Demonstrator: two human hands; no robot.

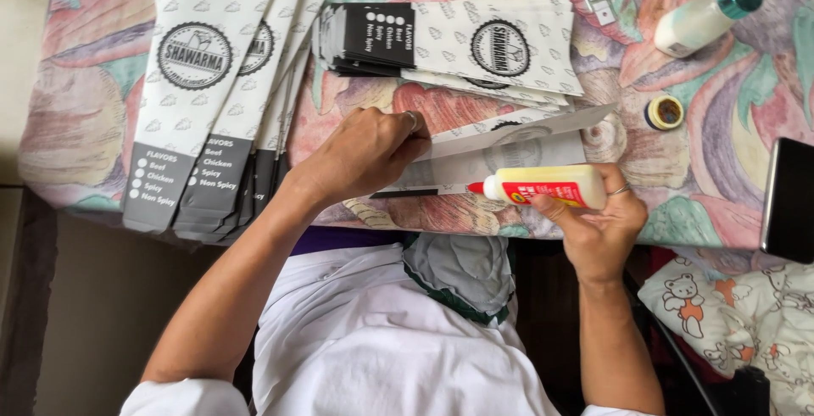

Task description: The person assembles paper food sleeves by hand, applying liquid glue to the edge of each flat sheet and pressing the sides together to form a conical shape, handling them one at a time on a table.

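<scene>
Left hand (366, 155) presses fingers together flat on a folded paper sleeve (509, 146) at the table's (704, 187) near edge, right hand (598, 225) fingers clamped around a glue bottle (547, 186), red nozzle touching the sleeve's edge.

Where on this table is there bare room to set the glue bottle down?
The widest bare cloth lies between the tape roll and the dark phone, right of the right hand holding the glue bottle. A smaller patch lies between the two sleeve stacks. The centre, under the left hand, is crowded.
</scene>
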